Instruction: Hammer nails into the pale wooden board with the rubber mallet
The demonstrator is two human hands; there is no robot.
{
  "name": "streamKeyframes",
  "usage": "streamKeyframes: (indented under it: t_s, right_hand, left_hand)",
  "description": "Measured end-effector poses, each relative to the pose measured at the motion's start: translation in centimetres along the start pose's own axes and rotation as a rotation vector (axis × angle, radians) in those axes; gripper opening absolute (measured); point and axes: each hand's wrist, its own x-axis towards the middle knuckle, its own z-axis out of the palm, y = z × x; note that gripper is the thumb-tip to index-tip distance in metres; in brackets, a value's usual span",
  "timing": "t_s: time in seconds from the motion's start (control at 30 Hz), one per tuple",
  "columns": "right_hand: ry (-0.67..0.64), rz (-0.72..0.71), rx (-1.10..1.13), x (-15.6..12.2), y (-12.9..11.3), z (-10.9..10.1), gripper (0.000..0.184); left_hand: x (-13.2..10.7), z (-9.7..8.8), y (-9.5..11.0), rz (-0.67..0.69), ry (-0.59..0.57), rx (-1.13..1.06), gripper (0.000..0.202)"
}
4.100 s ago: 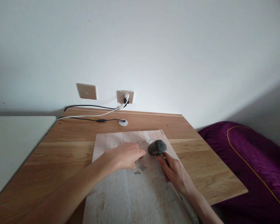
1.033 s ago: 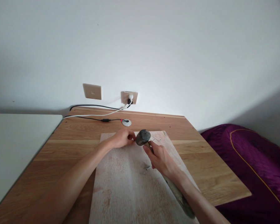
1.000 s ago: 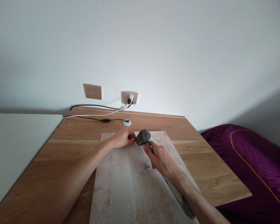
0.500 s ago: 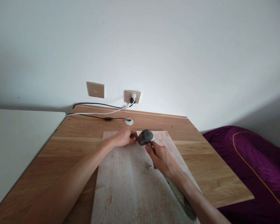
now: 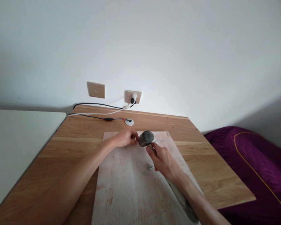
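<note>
At the far left a white surface [image 5: 18, 140] butts against a wooden desk [image 5: 70, 147]. On the wall behind the desk sits a blank wall plate [image 5: 96, 90], and to its right a socket [image 5: 132, 97] with plugs in it; a white and a black cable [image 5: 93, 116] run from there across the back of the desk, near a round grommet [image 5: 129, 122]. A pale, worn board [image 5: 121, 190] lies on the desk and reaches toward the viewer. The left hand [image 5: 125, 138] rests at the board's far end with its fingers curled in and the tips pinched together; what they pinch is too small to make out. Just beside those fingertips, to the right, is the dark head of a hammer [image 5: 145, 138], low over the board. A few loose nails [image 5: 148, 167] lie on the board below the head. The right hand [image 5: 164, 161] is wrapped tightly around the hammer's handle close behind the head, and the rest of the handle runs back under the forearm toward the lower right. Beyond the desk's right edge lies purple bedding [image 5: 253, 168].
</note>
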Motion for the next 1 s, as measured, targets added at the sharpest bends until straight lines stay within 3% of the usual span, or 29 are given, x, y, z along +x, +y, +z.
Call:
streamKeyframes:
  t_s: [0.5,1.0]
  right_hand:
    - [0.009,-0.023,-0.043,0.08,0.25,0.01,0.025]
    - [0.005,-0.043,-0.057,0.01,-0.03,-0.09,0.026]
  left_hand:
    - [0.22,0.75,-0.54,-0.017,0.050,0.031,0.007]
    - [0.21,0.56,-0.22,-0.022,0.001,0.037,0.008]
